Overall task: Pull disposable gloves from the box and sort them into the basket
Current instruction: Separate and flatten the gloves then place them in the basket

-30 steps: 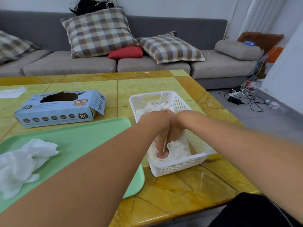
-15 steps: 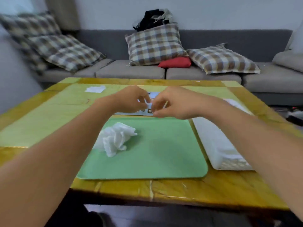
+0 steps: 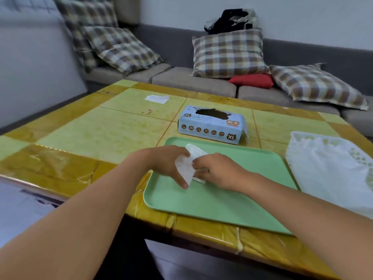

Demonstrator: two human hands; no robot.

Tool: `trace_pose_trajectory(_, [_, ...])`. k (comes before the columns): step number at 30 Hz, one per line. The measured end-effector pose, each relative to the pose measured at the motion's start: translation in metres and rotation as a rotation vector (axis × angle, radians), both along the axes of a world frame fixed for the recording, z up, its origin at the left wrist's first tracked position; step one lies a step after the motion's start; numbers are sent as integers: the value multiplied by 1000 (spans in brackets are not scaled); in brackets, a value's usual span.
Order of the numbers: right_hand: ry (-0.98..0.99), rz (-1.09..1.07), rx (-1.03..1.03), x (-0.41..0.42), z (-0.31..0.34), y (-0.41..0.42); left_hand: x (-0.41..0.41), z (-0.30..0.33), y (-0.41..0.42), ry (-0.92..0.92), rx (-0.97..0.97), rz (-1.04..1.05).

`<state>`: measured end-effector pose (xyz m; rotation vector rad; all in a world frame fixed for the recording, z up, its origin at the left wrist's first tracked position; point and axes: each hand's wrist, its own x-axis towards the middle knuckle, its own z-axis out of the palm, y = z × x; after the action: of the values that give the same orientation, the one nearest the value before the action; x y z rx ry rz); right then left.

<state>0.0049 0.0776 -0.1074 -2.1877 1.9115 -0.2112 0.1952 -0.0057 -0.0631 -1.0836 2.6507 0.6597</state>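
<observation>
Both my left hand [image 3: 168, 165] and right hand [image 3: 217, 170] pinch a crumpled, thin white glove [image 3: 188, 167] over the smooth green tray [image 3: 232, 201].

**Both hands meet, fingers curled**

Two bare forearms reach forward from the bottom corners of the view and converge near the centre. The left hand [image 3: 169, 164] lies knuckles up, its fingers bent downward, one fingertip pointing toward the person. The right hand [image 3: 217, 171] sits just beside it, palm down, fingers curled inward toward the left. Their fingertips seem to touch, though blur hides the exact grip.
</observation>
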Motion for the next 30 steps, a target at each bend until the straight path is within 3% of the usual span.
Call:
trace_pose_trajectory(4, [-152,33,96,-23,11,25,-15,-8,-9,140,71,41])
trace_pose_trajectory(8, [-316,-76,129,-49,33,47,-32,-18,-10,216,35,-10])
trace_pose_trajectory(11, [-188,-146,75,-62,40,57,-43,-18,-3,311,58,-27])
trace_pose_trajectory(13, [-177,-165,92,-65,42,59,-50,-13,4,466,199,28])
trace_pose_trajectory(17, [-470,-188,61,-64,35,52,-63,1,18,764,700,101])
trace_pose_trajectory(21, [-901,-336,106,-60,41,56,-74,8,24,882,832,280])
trace_pose_trajectory(23, [-989,-398,137,-61,46,58,-75,7,26,927,970,390])
trace_pose_trajectory(26, [-925,-475,137,-65,52,59,-78,8,29,954,1115,496])
trace_pose_trajectory(30, [-677,-418,62,-66,56,62,-85,3,45,811,916,329])
